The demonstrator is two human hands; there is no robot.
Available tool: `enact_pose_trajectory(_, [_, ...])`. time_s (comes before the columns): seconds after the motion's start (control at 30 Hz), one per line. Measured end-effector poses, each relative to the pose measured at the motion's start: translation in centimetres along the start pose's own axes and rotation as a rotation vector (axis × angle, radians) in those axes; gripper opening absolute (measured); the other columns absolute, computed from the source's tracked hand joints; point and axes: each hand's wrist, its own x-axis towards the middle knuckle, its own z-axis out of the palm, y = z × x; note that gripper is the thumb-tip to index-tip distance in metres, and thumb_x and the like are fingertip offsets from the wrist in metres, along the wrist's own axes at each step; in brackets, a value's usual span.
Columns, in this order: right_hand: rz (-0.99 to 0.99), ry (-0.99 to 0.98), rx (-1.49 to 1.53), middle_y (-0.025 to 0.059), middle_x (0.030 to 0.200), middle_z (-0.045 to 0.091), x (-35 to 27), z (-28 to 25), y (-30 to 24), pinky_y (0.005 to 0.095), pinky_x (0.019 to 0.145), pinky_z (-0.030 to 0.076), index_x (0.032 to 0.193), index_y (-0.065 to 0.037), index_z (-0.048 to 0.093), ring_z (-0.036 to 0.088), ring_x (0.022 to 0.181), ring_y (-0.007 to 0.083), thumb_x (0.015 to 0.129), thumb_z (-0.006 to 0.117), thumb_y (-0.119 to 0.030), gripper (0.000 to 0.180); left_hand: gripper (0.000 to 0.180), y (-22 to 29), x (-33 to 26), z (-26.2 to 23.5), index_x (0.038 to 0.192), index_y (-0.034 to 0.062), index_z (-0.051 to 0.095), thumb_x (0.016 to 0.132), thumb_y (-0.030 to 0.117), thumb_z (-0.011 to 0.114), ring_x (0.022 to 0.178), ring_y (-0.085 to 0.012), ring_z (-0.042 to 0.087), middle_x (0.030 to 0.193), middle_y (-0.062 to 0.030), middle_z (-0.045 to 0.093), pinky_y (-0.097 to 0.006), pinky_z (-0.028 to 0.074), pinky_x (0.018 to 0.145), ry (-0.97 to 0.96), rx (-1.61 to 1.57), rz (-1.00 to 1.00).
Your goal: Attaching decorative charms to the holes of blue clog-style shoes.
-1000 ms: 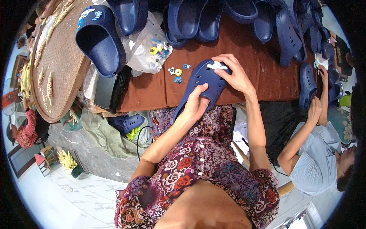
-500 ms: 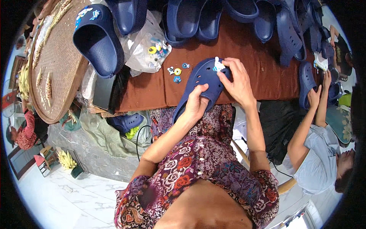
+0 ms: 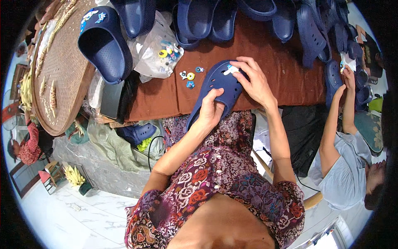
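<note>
left hand grips a blue clog; right hand pinches a white charm onto it; loose charms just beside

1. The clog held in the hands looks like soft moulded foam-plastic, dark blue, matt, its top pierced with round holes.
2. The small charm pinched at its toe is white and looks like rubbery plastic, though it is too small to be sure.
3. The surface is covered in brown cloth, dull and faintly napped.
4. The bag is thin clear plastic, crinkled and glossy.
5. The round tray is woven cane or bamboo, rough and matt.
6. The loose charms on the cloth look like smooth, coloured plastic.
</note>
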Motion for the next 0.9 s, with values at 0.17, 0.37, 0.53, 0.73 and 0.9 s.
enact_pose_trajectory(0.17, [0.023,0.054,0.004,0.0133,0.122,0.058,-0.4,1.2,-0.5,0.0412,0.097,0.045,0.114,-0.007,0.065,0.055,0.114,0.0338,0.089,0.066,-0.019,0.027,0.043,-0.2,-0.3,0.2,0.124,-0.0014,0.052,0.083,0.008,0.06,0.112,-0.0267,0.06,0.12,-0.0132,0.062,-0.043,0.045,0.103,0.018,-0.006,-0.014])
enact_pose_trajectory(0.37, [0.006,0.244,-0.16,0.0119,0.104,0.06,0.1,2.7,-2.4,0.0437,0.085,0.047,0.099,-0.003,0.064,0.057,0.099,0.0332,0.085,0.068,-0.014,0.018,0.04,-0.4,0.0,-0.1,0.121,-0.0013,0.055,0.083,0.007,0.063,0.109,-0.0235,0.06,0.118,-0.0114,0.062,-0.039,0.046,0.102,0.006,-0.055,-0.032])
enact_pose_trajectory(0.53, [0.058,0.257,-0.365,0.0124,0.094,0.057,0.4,2.8,-3.6,0.0449,0.076,0.046,0.09,-0.004,0.06,0.055,0.088,0.0323,0.084,0.068,-0.014,0.014,0.04,-0.3,-0.4,0.6,0.121,-0.0011,0.054,0.083,0.008,0.063,0.109,-0.0229,0.06,0.117,-0.0111,0.062,-0.039,0.046,0.101,0.039,-0.04,-0.033])
enact_pose_trajectory(0.73, [-0.012,0.205,-0.179,0.0124,0.098,0.06,0.5,1.4,-2.6,0.043,0.082,0.046,0.099,-0.005,0.064,0.056,0.093,0.0326,0.084,0.069,-0.015,0.019,0.043,-0.2,-0.5,0.8,0.126,0.0004,0.052,0.086,0.014,0.063,0.113,-0.0228,0.059,0.123,-0.0113,0.061,-0.039,0.045,0.102,0.045,0.0,0.002])
enact_pose_trajectory(0.9, [-0.02,0.204,-0.144,0.0094,0.098,0.063,2.2,-0.1,-3.7,0.0413,0.085,0.047,0.104,-0.008,0.067,0.059,0.095,0.0306,0.086,0.066,-0.016,0.019,0.049,-0.3,-1.8,0.2,0.129,0.0027,0.051,0.09,0.028,0.067,0.117,-0.0182,0.055,0.129,-0.0089,0.057,-0.035,0.041,0.105,0.009,0.089,-0.046])
